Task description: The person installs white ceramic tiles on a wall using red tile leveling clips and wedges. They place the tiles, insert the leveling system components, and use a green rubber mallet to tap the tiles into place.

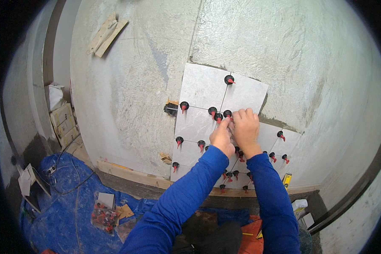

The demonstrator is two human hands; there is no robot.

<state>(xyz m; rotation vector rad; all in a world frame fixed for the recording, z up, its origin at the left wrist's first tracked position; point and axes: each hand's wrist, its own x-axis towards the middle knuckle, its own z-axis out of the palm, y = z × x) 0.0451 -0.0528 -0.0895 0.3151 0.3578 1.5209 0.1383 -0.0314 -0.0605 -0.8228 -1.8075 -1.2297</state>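
Note:
Light grey tiles (pixel 199 127) cover part of the wall before me, with black and red tile levelling spacers (pixel 184 106) along their joints. My left hand (pixel 223 139) is closed at the joint below the upper tiles, its fingertips by a levelling spacer (pixel 227 114). Close beside it, my right hand (pixel 246 130) has its fingers curled in against the tile. What lies between my fingers is hidden. Further spacers (pixel 212 111) sit just left of my hands, and another (pixel 229 79) stands higher on the upper joint.
A black box (pixel 170 109) is set in the wall left of the tiles. Below lies a blue sheet (pixel 67 211) with cables and a bag of red spacers (pixel 104 216). A yellow level (pixel 287 180) leans at the lower right. Boxes (pixel 63 122) are stacked at left.

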